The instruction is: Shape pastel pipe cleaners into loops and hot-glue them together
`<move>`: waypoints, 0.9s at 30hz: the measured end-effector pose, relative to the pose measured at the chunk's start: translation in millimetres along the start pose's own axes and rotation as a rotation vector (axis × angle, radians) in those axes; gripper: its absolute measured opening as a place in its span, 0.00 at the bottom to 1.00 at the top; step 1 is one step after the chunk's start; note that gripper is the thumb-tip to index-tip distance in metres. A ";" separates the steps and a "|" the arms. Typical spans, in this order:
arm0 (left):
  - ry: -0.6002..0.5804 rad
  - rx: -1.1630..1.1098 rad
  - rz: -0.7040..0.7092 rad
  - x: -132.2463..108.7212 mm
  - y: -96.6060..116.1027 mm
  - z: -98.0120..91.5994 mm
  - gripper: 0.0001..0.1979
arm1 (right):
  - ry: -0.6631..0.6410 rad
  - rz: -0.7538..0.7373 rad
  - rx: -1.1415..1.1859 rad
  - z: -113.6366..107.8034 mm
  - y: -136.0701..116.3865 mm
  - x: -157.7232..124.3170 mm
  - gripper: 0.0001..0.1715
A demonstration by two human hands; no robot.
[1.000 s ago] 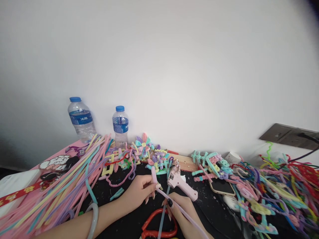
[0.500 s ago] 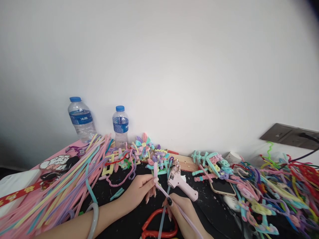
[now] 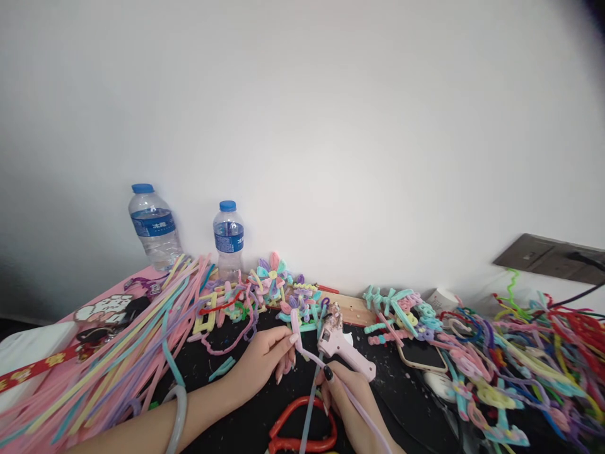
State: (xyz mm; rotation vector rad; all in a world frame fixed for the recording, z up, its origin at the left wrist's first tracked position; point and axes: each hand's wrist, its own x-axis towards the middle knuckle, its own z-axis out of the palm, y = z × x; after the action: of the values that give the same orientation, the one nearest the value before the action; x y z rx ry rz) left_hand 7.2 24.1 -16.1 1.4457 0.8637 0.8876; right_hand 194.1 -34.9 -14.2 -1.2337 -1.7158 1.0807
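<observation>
Head view: I observe two bare hands above a black surface. The left hand is grasping: thumb and forefinger pinch a lilac pipe cleaner near its bent end, which points upward beyond the fingertips. The right hand grasps the same pipe cleaner farther along, one dark-painted nail showing. The pipe cleaner bridges the gap between both hands, and its long tail runs over the right hand to the lower edge of my view. A grey bangle encircles the left wrist.

Just beyond the right hand, I locate a pale pink glue gun lying with its handle to the right. A translucent glue stick extends from it toward me, crossing a red handle loop. I cannot tell whether the right fingertips touch this stick.

To the left lies a bundle of pastel pipe cleaners; behind it, near the wall, stand two labelled bottles. To the right, a phone lies beside tangled multicoloured stems
</observation>
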 end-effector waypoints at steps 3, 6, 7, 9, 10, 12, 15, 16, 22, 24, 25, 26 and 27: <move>0.027 -0.004 -0.016 0.6 -0.8 0.1 0.17 | 0.057 0.009 0.011 -1.5 0.6 -0.2 0.30; 0.051 -0.001 -0.030 0.1 -0.7 0.1 0.17 | 0.119 0.010 -0.022 -3.0 3.0 -1.6 0.29; 0.056 -0.001 -0.033 -0.2 -0.6 0.0 0.17 | 0.141 0.015 -0.033 -3.4 4.3 -2.0 0.29; 0.058 -0.006 -0.036 -0.9 -0.5 -0.5 0.17 | 0.156 0.021 -0.034 -3.7 6.9 -2.9 0.28; 0.058 -0.007 -0.036 -1.2 -0.6 -0.7 0.18 | 0.158 0.025 -0.032 -3.7 8.1 -3.1 0.28; 0.059 -0.004 -0.033 -1.4 -1.1 -0.8 0.19 | 0.151 0.028 -0.032 -3.7 9.4 -3.3 0.27; 0.061 -0.006 -0.043 -0.9 -2.6 -0.1 0.22 | 0.148 0.032 -0.035 -3.9 8.5 -2.8 0.27; 0.064 -0.017 -0.048 -0.5 -3.1 0.4 0.23 | 0.151 0.030 -0.034 -4.0 7.5 -2.6 0.27; 0.034 -0.081 -0.003 1.1 -2.1 1.1 0.20 | 0.134 -0.036 -0.034 -3.0 0.9 -1.8 0.29; 0.001 -0.066 0.009 0.7 -0.4 0.4 0.18 | 0.096 -0.048 -0.026 -2.3 1.8 -1.6 0.30; -0.014 -0.060 0.010 0.4 0.3 0.1 0.18 | 0.073 -0.044 -0.022 -1.9 2.8 -1.5 0.30; -0.020 -0.057 0.009 0.2 0.8 -0.1 0.18 | 0.050 -0.036 -0.023 -1.5 3.9 -1.4 0.31; -0.025 -0.057 0.008 -0.1 1.1 -0.2 0.17 | 0.031 -0.026 -0.028 -1.3 4.9 -1.3 0.31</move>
State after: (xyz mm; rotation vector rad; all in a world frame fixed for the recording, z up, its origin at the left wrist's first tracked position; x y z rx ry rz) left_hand 7.0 24.1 -15.0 1.4090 0.8084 0.8922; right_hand 197.2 -35.0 -18.4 -1.2354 -1.7247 1.0207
